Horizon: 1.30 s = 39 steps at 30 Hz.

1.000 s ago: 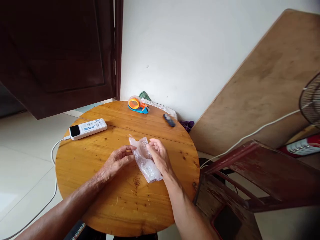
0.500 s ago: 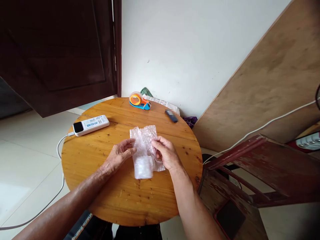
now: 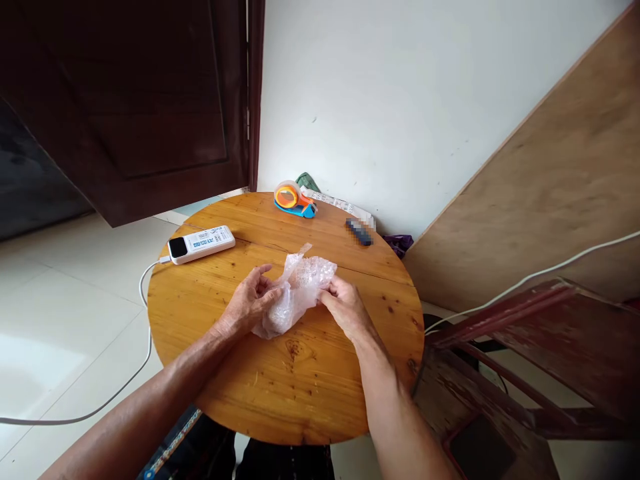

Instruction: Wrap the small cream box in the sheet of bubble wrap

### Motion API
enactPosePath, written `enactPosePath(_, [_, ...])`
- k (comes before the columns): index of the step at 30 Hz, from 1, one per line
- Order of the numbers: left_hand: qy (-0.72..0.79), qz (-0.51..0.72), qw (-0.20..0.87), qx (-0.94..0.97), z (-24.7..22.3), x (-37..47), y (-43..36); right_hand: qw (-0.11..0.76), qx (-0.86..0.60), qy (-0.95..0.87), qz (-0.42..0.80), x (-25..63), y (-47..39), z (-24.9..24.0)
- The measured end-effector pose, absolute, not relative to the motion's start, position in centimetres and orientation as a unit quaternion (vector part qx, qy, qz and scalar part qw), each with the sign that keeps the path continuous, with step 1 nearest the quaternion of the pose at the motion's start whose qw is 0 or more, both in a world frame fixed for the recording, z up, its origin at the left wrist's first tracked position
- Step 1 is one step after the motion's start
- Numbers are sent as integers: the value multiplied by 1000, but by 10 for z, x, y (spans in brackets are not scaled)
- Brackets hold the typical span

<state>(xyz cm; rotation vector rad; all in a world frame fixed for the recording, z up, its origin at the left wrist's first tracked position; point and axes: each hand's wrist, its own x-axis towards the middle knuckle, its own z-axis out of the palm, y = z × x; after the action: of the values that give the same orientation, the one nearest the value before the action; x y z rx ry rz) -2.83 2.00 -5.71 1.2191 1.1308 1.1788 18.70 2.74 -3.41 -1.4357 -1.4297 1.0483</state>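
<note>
Crumpled, translucent bubble wrap (image 3: 295, 297) lies tilted between my two hands over the middle of the round table (image 3: 300, 393). My left hand (image 3: 253, 298) grips its left side between thumb and fingers, with the index finger stretched forward. At the right edge, my right hand (image 3: 345, 307) pinches the wrap with the thumb against the fingers. Whether anything is inside the wrap I cannot make out.
At the table's back stands an orange and blue tape dispenser (image 3: 295, 200). Right of it lies a dark, partly blurred object (image 3: 359, 231). A white power bank (image 3: 203, 245) with a cable sits at the left. A wooden chair (image 3: 500, 373) is to the right.
The bubble wrap has been turned and bunched up, its lower end swinging left toward my left hand. The view has shifted slightly left, so the table appears further right.
</note>
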Motion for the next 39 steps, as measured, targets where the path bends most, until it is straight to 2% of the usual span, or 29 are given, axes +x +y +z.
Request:
enactPosePath(7, [451, 532, 598, 395, -42, -28, 20, 433, -595, -589, 333, 194, 35, -41])
enactPosePath(14, [459, 586, 594, 305, -42, -30, 27, 461, -623, -538, 332, 204, 41, -45])
enactPosePath(23, [479, 601, 559, 310, -42, -34, 29, 509, -643, -459, 342, 211, 37, -28])
enactPosePath(32, [489, 580, 543, 360, -45, -37, 30, 500, -646, -447, 364, 212, 40, -32])
enactPosePath(35, [477, 589, 532, 378, -48, -37, 31, 522, -635, -470, 323, 215, 42, -37])
enactPosePath(39, [477, 575, 544, 382, -50, -38, 34, 596, -580, -517, 203, 209, 36, -34])
